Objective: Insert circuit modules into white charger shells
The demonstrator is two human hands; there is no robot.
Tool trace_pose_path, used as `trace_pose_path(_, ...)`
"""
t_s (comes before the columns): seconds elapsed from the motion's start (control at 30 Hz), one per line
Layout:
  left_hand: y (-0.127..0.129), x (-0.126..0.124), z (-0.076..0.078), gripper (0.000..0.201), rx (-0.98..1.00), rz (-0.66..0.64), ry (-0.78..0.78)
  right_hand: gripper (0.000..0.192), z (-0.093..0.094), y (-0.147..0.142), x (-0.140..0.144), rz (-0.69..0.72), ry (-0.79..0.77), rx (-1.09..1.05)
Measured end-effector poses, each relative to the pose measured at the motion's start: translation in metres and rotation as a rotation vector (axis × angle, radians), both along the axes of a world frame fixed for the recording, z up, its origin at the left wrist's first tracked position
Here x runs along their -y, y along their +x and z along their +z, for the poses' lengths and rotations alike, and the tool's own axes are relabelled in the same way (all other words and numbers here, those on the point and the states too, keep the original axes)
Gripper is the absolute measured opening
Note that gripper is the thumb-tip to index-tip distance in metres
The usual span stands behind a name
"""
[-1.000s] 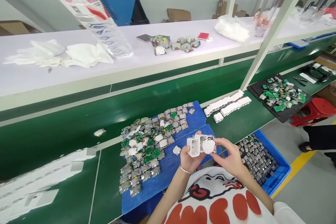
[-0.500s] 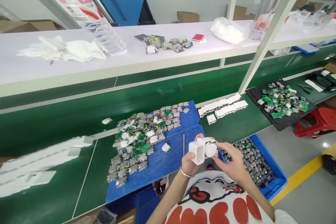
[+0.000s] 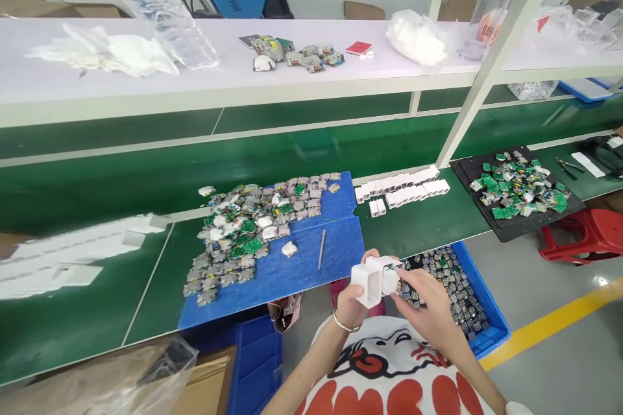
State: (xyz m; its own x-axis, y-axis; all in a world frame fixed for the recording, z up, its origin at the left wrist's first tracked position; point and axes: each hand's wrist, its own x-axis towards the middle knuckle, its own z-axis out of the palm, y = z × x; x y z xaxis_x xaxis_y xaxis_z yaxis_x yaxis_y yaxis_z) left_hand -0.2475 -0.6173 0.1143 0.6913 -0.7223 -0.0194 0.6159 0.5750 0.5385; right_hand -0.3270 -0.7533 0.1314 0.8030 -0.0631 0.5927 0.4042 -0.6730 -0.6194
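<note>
My left hand (image 3: 351,303) is closed around white plastic charger housings (image 3: 366,284), with one open end facing me. Between the fingers of my right hand (image 3: 426,301) is a small circuit board assembly with a white cover (image 3: 390,281), held at the mouth of a housing; how far it sits inside I cannot tell. Both hands are above the front edge of the bench, close to my body. On the blue mat (image 3: 335,259) to the left lie many circuit board assemblies (image 3: 248,224), one lone assembly (image 3: 289,248) and a thin metal stick (image 3: 322,249).
Rows of white housings (image 3: 403,189) stand behind my hands. A black tray (image 3: 491,207) of green boards is at the right. Below the bench edge sits a blue bin (image 3: 496,337) of assemblies, near a red stool (image 3: 579,233). More white housings (image 3: 73,259) lie far left. A shelf (image 3: 204,91) spans the back.
The view has shifted, so the bench items appear higher and slightly left. The board assembly seems a little closer to the housing, and my right fingers have moved in with it.
</note>
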Motion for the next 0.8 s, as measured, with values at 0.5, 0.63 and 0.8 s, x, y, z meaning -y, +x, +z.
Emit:
trace_pose_path(0.5, -0.042, 0.006, -0.023, 0.031, -0.456, -0.119, -0.056, 0.030, -0.007, -0.011, 0.011, 0.098, 0.528, -0.350)
trace_pose_path(0.63, -0.045, -0.008, -0.023, 0.034, -0.420, -0.092, -0.077, 0.033, -0.002, -0.005, -0.001, 0.212, 0.810, -0.545)
trace_pose_path(0.8, -0.047, -0.029, -0.031, 0.036, -0.381, -0.075, -0.130, 0.040, 0.004, 0.005, -0.021, 0.299, 0.956, -0.778)
